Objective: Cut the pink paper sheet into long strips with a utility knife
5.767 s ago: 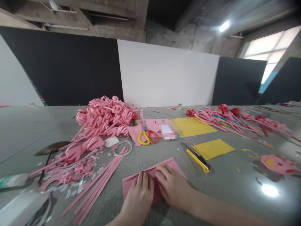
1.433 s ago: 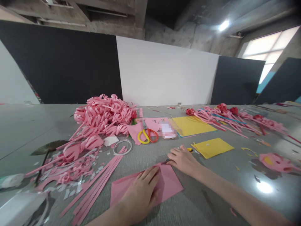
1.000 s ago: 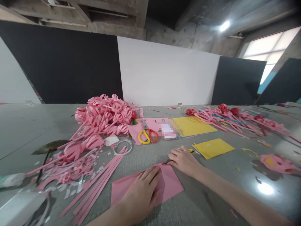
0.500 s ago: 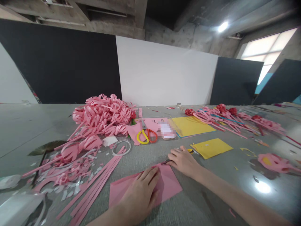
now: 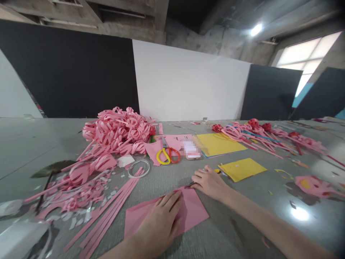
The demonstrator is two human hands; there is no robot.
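Observation:
A sheet of pink paper (image 5: 192, 208) lies flat on the grey surface in front of me, a narrow fold or strip along its far edge. Pressed onto it is my left hand (image 5: 161, 217), fingers stretched out and pointing forward. My right hand (image 5: 207, 183) rests at the sheet's far right corner, fingers curled round a slim tool that looks like a utility knife (image 5: 190, 185). Its dark tip touches the paper's far edge; most of it is hidden by the hand. A bit of yellow and black shows behind the knuckles.
Pink strips (image 5: 113, 212) and scraps lie left, below a heap of curled pink paper (image 5: 118, 131). Ahead are scissors (image 5: 168, 155), a clear tape ring (image 5: 138, 169), a phone (image 5: 192, 149) and yellow paper (image 5: 221, 144). A folded yellow piece (image 5: 242, 169) and paper flowers (image 5: 253, 131) are right.

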